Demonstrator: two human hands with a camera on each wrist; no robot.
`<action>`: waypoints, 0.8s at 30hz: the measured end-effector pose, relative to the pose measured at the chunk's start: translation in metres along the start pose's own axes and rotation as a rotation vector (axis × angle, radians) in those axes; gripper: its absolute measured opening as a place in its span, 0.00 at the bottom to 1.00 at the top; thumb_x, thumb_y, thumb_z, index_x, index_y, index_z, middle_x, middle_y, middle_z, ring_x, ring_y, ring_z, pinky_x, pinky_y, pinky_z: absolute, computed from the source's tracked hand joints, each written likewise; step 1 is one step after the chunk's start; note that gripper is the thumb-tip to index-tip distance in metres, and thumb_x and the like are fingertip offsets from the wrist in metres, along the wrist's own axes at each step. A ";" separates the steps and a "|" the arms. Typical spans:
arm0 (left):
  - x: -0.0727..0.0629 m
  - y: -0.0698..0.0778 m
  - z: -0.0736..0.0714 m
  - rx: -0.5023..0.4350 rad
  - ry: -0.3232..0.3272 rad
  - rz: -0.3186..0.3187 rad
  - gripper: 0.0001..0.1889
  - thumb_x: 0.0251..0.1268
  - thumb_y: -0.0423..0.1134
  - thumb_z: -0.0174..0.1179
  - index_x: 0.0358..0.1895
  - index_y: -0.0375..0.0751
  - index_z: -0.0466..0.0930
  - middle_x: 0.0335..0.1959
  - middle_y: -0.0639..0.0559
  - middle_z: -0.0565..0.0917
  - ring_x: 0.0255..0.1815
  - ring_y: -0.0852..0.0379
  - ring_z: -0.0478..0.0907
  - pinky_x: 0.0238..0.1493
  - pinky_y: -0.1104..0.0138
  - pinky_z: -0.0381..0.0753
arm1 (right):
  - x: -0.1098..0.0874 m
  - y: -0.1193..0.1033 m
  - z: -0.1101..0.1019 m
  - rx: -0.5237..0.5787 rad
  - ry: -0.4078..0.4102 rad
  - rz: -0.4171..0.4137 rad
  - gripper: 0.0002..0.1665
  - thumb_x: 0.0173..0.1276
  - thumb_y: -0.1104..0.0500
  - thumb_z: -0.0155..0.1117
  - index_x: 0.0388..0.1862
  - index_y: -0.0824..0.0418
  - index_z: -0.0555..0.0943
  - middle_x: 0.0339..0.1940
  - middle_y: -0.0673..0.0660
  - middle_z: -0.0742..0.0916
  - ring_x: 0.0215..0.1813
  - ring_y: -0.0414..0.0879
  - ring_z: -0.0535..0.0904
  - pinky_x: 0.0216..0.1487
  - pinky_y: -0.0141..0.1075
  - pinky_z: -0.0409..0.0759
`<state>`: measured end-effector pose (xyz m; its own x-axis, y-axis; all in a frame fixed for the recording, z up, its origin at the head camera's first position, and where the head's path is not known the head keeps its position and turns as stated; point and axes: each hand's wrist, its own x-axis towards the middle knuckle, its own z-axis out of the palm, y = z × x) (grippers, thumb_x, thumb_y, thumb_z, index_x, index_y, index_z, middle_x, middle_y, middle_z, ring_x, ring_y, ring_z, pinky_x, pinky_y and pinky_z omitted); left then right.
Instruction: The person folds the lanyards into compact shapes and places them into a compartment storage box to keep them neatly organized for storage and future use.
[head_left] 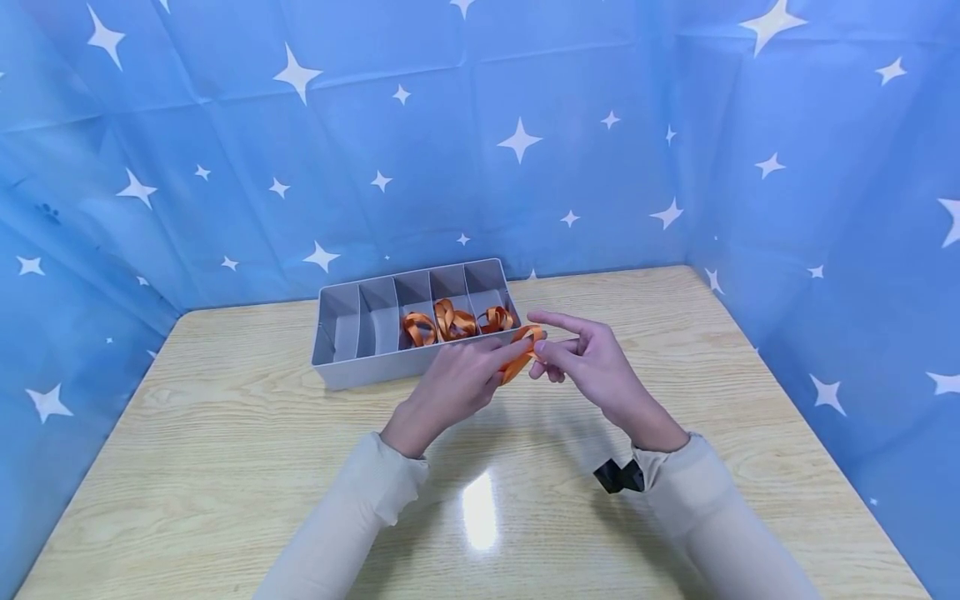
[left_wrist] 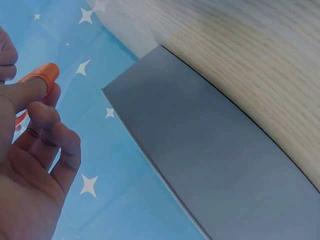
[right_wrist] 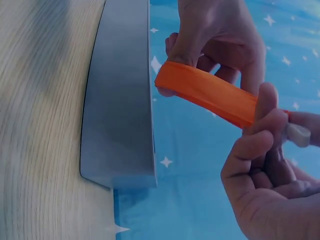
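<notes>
An orange ribbon loop (right_wrist: 210, 92) stretches between the two hands, in front of the right end of a grey divided box (head_left: 382, 367). My left hand (head_left: 459, 379) holds one end of the loop; in the left wrist view the ribbon bends round its thumb. With thumb and fingers my right hand (head_left: 600, 367) pinches the other end, its index finger extended in the head view. A small whitish rounded piece (right_wrist: 298, 135) shows beside the right fingertips; I cannot tell what it is.
Coiled orange ribbons lie in the box's three right compartments, among them a ribbon bundle (head_left: 453, 321). The box stands near the back of a pale wooden table (head_left: 247, 450). A blue star-patterned curtain (head_left: 450, 167) hangs behind and along the sides. Something black (head_left: 621, 477) hangs by the right cuff.
</notes>
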<state>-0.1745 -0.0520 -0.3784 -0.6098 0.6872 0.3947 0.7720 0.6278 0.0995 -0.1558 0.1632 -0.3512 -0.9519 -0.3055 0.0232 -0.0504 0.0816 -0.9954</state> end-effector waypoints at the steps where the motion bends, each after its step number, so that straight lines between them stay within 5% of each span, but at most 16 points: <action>1: 0.000 0.000 0.000 0.016 -0.002 0.001 0.31 0.61 0.25 0.62 0.68 0.52 0.75 0.36 0.51 0.84 0.16 0.60 0.63 0.18 0.72 0.63 | 0.000 0.001 0.000 -0.005 0.002 0.001 0.25 0.75 0.61 0.59 0.70 0.59 0.73 0.25 0.59 0.88 0.27 0.45 0.77 0.31 0.32 0.76; 12: -0.001 0.002 0.002 0.091 -0.009 0.010 0.29 0.61 0.27 0.64 0.65 0.55 0.78 0.28 0.53 0.80 0.13 0.61 0.60 0.16 0.72 0.58 | 0.000 0.006 -0.001 -0.030 0.012 -0.011 0.21 0.75 0.62 0.59 0.63 0.67 0.77 0.25 0.59 0.88 0.25 0.45 0.77 0.29 0.32 0.76; 24: -0.004 -0.004 0.001 -0.079 0.010 -0.063 0.17 0.59 0.28 0.68 0.50 0.49 0.88 0.35 0.53 0.85 0.23 0.61 0.75 0.25 0.73 0.74 | -0.003 0.012 -0.004 0.020 0.057 0.043 0.20 0.75 0.62 0.60 0.61 0.70 0.77 0.25 0.58 0.88 0.25 0.42 0.77 0.31 0.32 0.77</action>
<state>-0.1752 -0.0563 -0.3810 -0.6562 0.6432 0.3946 0.7440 0.6387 0.1962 -0.1553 0.1690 -0.3624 -0.9687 -0.2479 -0.0153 -0.0033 0.0743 -0.9972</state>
